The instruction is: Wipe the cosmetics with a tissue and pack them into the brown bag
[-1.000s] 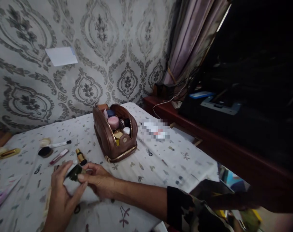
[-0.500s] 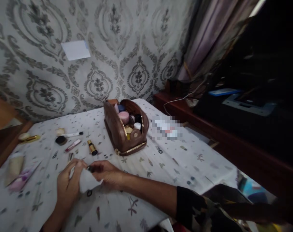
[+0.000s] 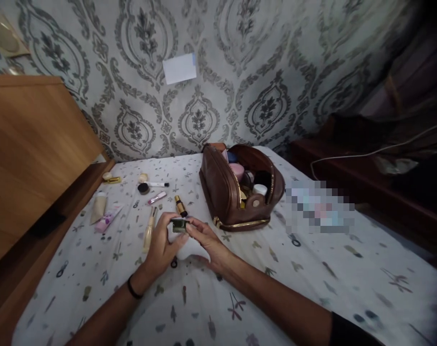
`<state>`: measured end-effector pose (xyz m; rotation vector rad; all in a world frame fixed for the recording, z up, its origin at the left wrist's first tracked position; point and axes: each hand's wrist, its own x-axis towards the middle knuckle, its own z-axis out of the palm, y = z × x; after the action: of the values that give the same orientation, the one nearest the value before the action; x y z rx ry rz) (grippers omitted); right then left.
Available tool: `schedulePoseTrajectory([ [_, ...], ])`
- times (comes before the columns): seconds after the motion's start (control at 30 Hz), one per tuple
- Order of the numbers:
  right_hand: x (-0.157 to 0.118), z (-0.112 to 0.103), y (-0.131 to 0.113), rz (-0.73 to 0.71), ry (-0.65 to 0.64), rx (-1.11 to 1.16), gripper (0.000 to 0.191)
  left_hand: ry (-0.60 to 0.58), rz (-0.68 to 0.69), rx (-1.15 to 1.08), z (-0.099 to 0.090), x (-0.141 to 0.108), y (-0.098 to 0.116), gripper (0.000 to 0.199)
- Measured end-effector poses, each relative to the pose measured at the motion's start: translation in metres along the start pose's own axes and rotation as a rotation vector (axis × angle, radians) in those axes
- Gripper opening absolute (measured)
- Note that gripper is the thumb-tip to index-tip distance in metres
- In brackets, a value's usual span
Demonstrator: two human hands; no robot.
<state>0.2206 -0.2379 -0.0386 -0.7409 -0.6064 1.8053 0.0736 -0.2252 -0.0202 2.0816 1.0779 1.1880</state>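
Note:
Near the middle of the printed cloth [image 3: 211, 288], my left hand [image 3: 162, 242] is closed on a white tissue [image 3: 192, 251] and the left side of a small dark green item [image 3: 179, 226]. My right hand [image 3: 209, 240] pinches the right side of that green item, with the tissue hanging below its fingers. Just beyond the hands lies a gold and black bottle [image 3: 180, 205]. To the left of them is a slim bottle [image 3: 150, 229]. An unzipped brown bag [image 3: 222, 187], filled with jars and other cosmetics, stands behind and to the right.
Farther left lie a beige tube [image 3: 100, 205], a pink tube [image 3: 108, 218], a lip tube [image 3: 157, 198], a round black lid [image 3: 143, 188] and a brush [image 3: 157, 184]. A wooden panel [image 3: 38, 158] borders the left side. A blurred-out item [image 3: 321, 206] lies right of the bag.
The view has swung left, so the bag and hands appear farther right. The green item now shows clearly between both hands, and the wooden panel has come into fuller view.

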Motion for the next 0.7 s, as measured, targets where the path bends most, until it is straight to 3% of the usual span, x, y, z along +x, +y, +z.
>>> schedulePoseTrajectory([
  [0.1,0.000,0.003,0.003,0.039,-0.021,0.060,0.046,0.069,0.039,0.026,-0.003,0.002,0.001,0.019],
  [0.27,0.002,0.005,0.006,0.049,-0.051,0.085,0.043,0.072,-0.001,0.038,-0.007,0.005,0.008,0.027],
  [0.4,-0.001,0.005,0.006,0.072,-0.089,0.036,0.045,0.082,-0.131,-0.063,-0.009,0.007,0.012,0.034],
  [0.5,-0.002,0.005,0.003,0.050,-0.111,0.060,0.044,0.139,-0.213,-0.138,-0.013,0.011,0.010,0.026],
  [0.57,-0.002,0.005,0.000,0.013,-0.132,0.083,0.040,0.199,-0.200,-0.175,-0.017,0.014,0.006,0.015],
  [0.63,-0.001,0.004,-0.003,-0.016,-0.145,0.079,0.037,0.223,-0.160,-0.176,-0.022,0.016,0.002,0.023],
  [0.7,0.001,0.002,-0.005,-0.054,-0.140,0.037,0.036,0.176,-0.132,-0.135,-0.028,0.018,0.000,0.026],
])
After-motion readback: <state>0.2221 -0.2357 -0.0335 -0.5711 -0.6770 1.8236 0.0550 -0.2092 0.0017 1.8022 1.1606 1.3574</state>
